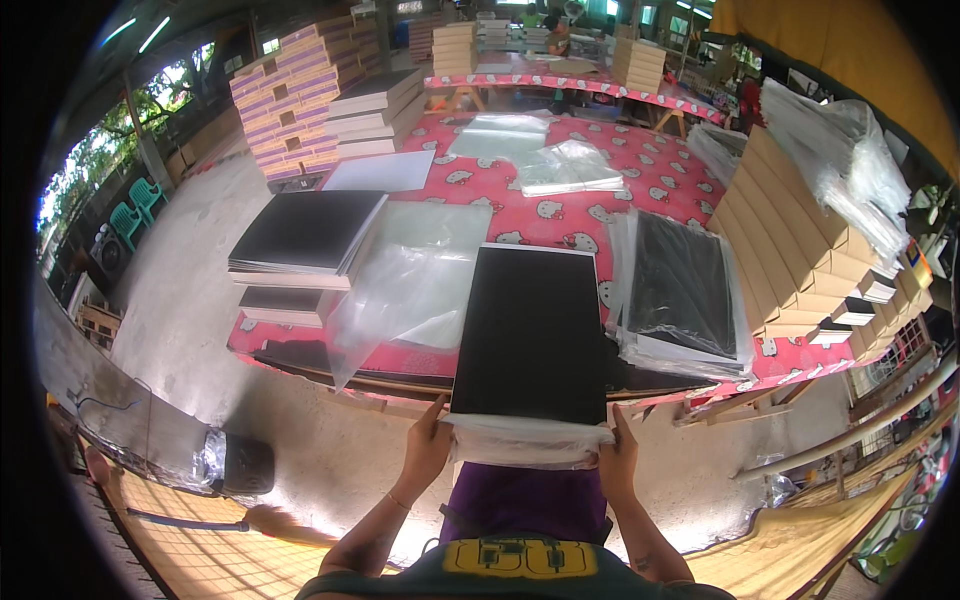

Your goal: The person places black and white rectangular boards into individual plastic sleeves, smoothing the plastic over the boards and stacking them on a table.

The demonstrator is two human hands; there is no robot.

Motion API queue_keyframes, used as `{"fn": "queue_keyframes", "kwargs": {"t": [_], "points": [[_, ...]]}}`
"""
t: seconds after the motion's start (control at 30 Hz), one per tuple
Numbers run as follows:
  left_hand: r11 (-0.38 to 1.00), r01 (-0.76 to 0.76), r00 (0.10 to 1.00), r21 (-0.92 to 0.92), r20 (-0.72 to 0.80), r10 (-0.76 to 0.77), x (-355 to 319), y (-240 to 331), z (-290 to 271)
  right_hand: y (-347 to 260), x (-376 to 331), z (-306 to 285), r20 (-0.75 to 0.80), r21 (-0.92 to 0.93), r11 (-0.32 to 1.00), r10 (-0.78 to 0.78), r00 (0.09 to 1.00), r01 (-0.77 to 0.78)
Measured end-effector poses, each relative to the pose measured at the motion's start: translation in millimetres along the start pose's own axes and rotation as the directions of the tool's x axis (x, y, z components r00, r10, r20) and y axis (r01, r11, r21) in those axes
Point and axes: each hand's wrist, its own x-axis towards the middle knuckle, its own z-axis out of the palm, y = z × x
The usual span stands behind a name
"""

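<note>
Now, left hand: left hand (428,447) grips the near left corner of the clear plastic sleeve (528,440), fingers closed on its edge.
Right hand: right hand (617,457) pinches the sleeve's near right corner the same way.
Held thing: black flat board (530,335) reaches from the hands onto the near edge of the bench (640,180), its near end inside the sleeve.
Doing it well: I judge an even pull on both corners, board kept square, saves the film from bunching.
Right of it: bagged black boards (685,290); beyond, tan flat cartons (790,240) leaning in a row.
Left: loose clear bags (405,280), then stacked black boards (305,235); farther back, purple-and-tan striped cartons (290,95).
</note>
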Motion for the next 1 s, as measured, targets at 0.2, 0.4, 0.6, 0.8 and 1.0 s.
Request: {"fn": "queue_keyframes", "kwargs": {"t": [0.2, 0.4, 0.6, 0.8, 1.0], "points": [[0.997, -0.058, 0.998, -0.057, -0.029, 0.057, -19.6, 18.6, -0.8, 28.7, -0.6, -3.5, -0.118, 0.057, 0.972, -0.222, 0.968, 0.229], [0.828, -0.163, 0.976, -0.536, 0.037, 0.216, -23.7, 82.3, -34.3, -43.1, 0.1, -60.8, 0.223, 0.669, 0.743, -0.209, 0.952, 0.006], [0.143, 0.015, 0.896, -0.990, 0.077, 0.438, 7.9, 178.3, -47.8, -155.9, 33.3, -55.0, 0.215, 0.939, 0.343, -0.510, 0.833, -0.032], [0.377, -0.050, 0.950, -0.925, 0.072, 0.304, 111.9, 164.7, -23.0, -166.7, 122.4, -21.0, 0.244, 0.925, 0.353, -0.264, 0.933, -0.142], [0.585, 0.169, 0.984, -0.793, 0.165, -0.060, 163.6, 22.2, 12.0, 19.8, 186.8, -3.6, 0.306, 0.793, 0.501, 0.164, 0.938, -0.346]]}}
